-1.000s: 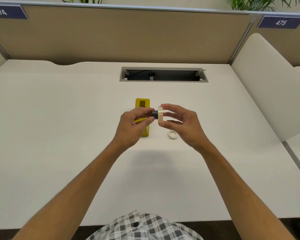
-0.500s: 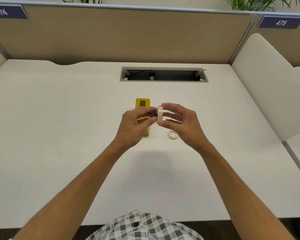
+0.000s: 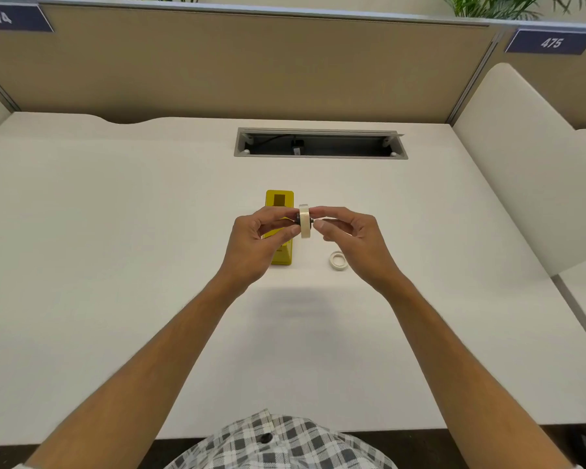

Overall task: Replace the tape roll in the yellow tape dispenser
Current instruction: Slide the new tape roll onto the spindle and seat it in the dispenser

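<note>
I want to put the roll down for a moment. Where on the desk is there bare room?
Free: the wide stretch left of the yellow dispenser, and the near desk between the forearms. Crowded: the middle, where the dispenser and the small empty ring lie under both hands; the cable slot lies behind.

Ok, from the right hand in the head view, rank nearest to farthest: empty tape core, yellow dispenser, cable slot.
From the right hand:
1. Empty tape core, on the desk just beside and below it.
2. Yellow dispenser, to its left, behind the left hand.
3. Cable slot, farther back.
</note>
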Motion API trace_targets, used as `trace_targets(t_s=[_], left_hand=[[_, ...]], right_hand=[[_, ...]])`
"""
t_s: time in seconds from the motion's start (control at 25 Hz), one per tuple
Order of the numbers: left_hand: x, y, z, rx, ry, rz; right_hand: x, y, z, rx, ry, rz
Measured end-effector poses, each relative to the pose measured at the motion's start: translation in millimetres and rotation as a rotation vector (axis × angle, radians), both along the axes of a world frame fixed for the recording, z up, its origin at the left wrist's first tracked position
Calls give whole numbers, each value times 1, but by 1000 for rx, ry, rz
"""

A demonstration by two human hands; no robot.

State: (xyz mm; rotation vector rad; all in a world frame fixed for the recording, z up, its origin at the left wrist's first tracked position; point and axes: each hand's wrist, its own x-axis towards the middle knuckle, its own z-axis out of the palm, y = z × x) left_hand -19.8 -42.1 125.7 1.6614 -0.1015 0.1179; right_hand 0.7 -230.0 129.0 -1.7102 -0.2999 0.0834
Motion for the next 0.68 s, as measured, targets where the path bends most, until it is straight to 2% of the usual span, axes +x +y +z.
trace_targets(t_s=[0.68], left_hand=[[38,30,-24,122,50,4]], right_hand=[[62,28,-16,-380,-90,111]])
